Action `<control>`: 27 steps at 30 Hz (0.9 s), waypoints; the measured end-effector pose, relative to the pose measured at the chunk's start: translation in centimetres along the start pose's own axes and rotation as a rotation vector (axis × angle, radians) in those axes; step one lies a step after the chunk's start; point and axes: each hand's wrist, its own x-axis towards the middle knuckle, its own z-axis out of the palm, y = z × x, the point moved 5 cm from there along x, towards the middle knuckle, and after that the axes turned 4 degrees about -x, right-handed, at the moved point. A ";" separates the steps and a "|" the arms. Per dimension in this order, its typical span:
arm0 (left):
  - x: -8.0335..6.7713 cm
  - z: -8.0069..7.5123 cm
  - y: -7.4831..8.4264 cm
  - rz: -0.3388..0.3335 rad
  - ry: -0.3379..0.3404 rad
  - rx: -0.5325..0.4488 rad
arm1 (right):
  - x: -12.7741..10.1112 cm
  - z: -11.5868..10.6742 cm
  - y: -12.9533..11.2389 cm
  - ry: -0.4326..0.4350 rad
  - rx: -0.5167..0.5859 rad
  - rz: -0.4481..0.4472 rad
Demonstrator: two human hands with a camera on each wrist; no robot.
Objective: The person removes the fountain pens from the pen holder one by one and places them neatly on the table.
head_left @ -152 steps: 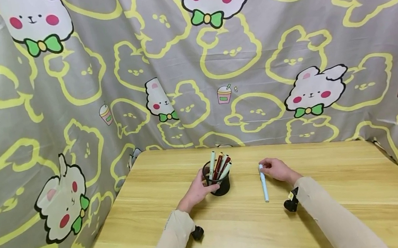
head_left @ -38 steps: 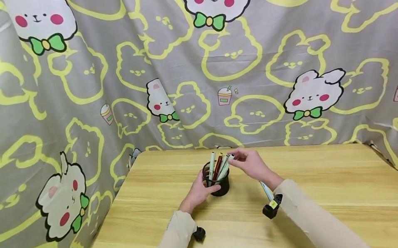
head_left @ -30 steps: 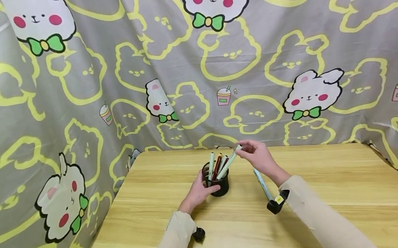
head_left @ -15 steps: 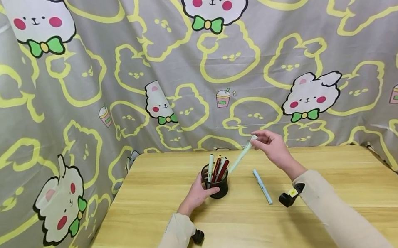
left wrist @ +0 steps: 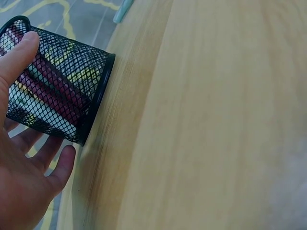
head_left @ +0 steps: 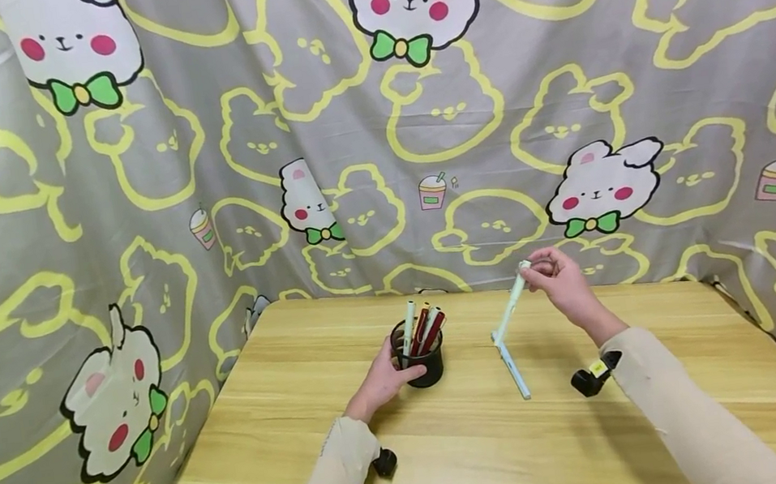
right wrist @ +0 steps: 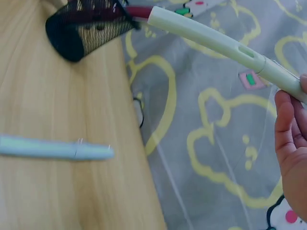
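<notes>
My left hand point(head_left: 385, 375) grips the side of a black mesh pen holder point(head_left: 427, 371), which stands upright on the table. In the left wrist view the thumb and fingers lie on either side of the mesh holder point(left wrist: 67, 81). Several pens, dark red point(head_left: 433, 329) and pale point(head_left: 408, 326), stand inside it. My right hand point(head_left: 565, 286) pinches one end of a pale green pen point(right wrist: 206, 39), held tilted above the table. A light blue pen point(head_left: 515, 376) lies on the wood under it; in the head view the green pen's lower end overlaps the blue pen's far end.
The wooden table point(head_left: 361, 483) runs back to a grey patterned curtain point(head_left: 462, 134), which also hangs along the left side. A small black camera sits on each wrist.
My right hand let go of the light blue pen on the table, drew the pale green pen out of the holder and carried it right, over the blue pen. The left hand keeps its grip.
</notes>
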 end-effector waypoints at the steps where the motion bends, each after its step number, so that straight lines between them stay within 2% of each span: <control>1: 0.0 0.0 0.0 0.004 0.001 0.001 | 0.0 -0.2 0.4 -0.001 -0.012 0.011; 12: 0.1 -0.1 0.0 0.013 -0.004 -0.013 | -0.3 -2.0 5.0 -0.018 -0.154 0.075; 18: 0.1 0.0 0.1 -0.005 0.002 -0.024 | -0.6 -2.2 7.2 -0.049 -0.193 0.103; 27: 0.2 -0.1 0.0 0.010 -0.003 -0.012 | -1.1 -2.0 9.8 -0.106 -0.267 0.182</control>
